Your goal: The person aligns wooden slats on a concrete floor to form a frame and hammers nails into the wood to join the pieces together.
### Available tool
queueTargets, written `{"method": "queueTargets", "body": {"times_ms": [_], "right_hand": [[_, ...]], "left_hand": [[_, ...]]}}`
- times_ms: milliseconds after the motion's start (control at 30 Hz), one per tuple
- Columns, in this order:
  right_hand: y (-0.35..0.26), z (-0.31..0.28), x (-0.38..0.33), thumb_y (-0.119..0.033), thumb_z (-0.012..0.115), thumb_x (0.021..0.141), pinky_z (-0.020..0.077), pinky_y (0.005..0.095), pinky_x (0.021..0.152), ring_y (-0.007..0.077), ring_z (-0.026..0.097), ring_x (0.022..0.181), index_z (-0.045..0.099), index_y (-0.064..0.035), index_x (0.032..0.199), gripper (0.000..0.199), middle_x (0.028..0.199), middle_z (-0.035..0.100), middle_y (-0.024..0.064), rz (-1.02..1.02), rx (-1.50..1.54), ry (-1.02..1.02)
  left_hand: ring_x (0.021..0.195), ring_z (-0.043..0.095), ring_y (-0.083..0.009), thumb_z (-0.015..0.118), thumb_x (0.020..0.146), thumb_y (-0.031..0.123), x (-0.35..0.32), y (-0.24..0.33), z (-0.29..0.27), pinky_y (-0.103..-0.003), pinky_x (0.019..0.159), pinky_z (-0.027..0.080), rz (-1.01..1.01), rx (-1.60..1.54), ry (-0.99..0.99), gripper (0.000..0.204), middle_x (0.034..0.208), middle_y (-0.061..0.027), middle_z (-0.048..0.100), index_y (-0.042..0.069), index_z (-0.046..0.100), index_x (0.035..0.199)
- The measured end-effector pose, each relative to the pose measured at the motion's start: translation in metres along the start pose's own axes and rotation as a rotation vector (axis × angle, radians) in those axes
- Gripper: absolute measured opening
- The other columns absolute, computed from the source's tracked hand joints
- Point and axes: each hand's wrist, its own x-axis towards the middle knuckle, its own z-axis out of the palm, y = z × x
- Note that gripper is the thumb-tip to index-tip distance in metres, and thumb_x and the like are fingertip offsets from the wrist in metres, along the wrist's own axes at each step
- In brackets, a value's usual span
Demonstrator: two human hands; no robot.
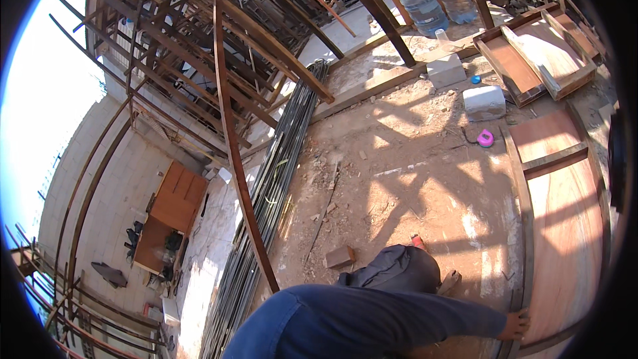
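Observation:
My left arm, in a dark blue sleeve, stretches across the bottom of the view toward the right. At its end my left hand (514, 326) curls its fingers over the near side rail of a long wooden frame (557, 206) with a plywood face. One crosspiece (555, 161) spans that frame further up. Beyond the sleeve is a dark grey cloth-covered shape (399, 268), apparently my bent leg, with a small red object (417, 242) at its edge. A brick (339, 257) lies on the dirt beside it. My right hand is out of sight.
A bundle of steel bars (276, 166) runs along the left. Timber props (247, 179) slant overhead. A pink tape measure (485, 138), pale blocks (484, 102), another wooden frame (531, 50) and large water bottles (424, 6) are at the upper right. Brown boards (174, 203) lean left.

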Motion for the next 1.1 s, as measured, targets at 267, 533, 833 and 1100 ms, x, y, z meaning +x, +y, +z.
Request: {"method": "queueTargets", "body": {"times_ms": [267, 533, 833, 1100], "right_hand": [[-0.003, 0.008, 0.012, -0.059, 0.048, 0.089, 0.0419, 0.0470, 0.098, 0.0383, 0.054, 0.113, 0.041, 0.0049, 0.135, 0.079, 0.125, 0.054, 0.0209, 0.217, 0.297, -0.232], [-0.021, 0.048, -0.025, -0.031, 0.053, 0.091, 0.0358, 0.0459, 0.103, 0.0389, 0.044, 0.122, 0.030, 0.0035, 0.141, 0.066, 0.134, 0.044, 0.0242, 0.204, 0.308, -0.240], [-0.011, -0.029, 0.023, -0.043, 0.072, 0.076, 0.0375, 0.0479, 0.096, 0.0381, 0.047, 0.111, 0.038, 0.0029, 0.132, 0.080, 0.120, 0.050, 0.0208, 0.292, 0.468, -0.242], [0.001, -0.063, 0.038, -0.048, 0.075, 0.073, 0.0295, 0.0511, 0.107, 0.0336, 0.039, 0.129, 0.037, -0.0013, 0.139, 0.090, 0.134, 0.045, 0.0168, 0.468, 0.520, -0.362]], "left_hand": [[0.132, 0.038, -0.0418, 0.048, 0.088, 0.029, -0.001, 0.008, -0.008, -0.074, 0.106, 0.015, -0.074, -0.034, -0.013, 0.033, 0.134, -0.0216, 0.049, 0.015, 0.062, 0.115], [0.144, 0.021, -0.0328, 0.048, 0.093, 0.028, -0.022, 0.027, -0.055, -0.066, 0.112, 0.007, -0.105, 0.222, -0.297, 0.049, 0.150, -0.0117, 0.035, 0.021, 0.044, 0.141], [0.145, 0.019, -0.0323, 0.051, 0.093, 0.026, 0.010, 0.038, -0.115, -0.064, 0.112, 0.015, -0.114, 0.254, -0.574, 0.061, 0.157, -0.0113, 0.024, 0.017, 0.031, 0.149], [0.144, 0.022, -0.0348, 0.066, 0.085, 0.024, 0.045, 0.033, -0.179, -0.058, 0.111, 0.026, 0.008, 0.391, -0.764, 0.080, 0.156, -0.0139, 0.022, 0.012, 0.023, 0.151]]}}
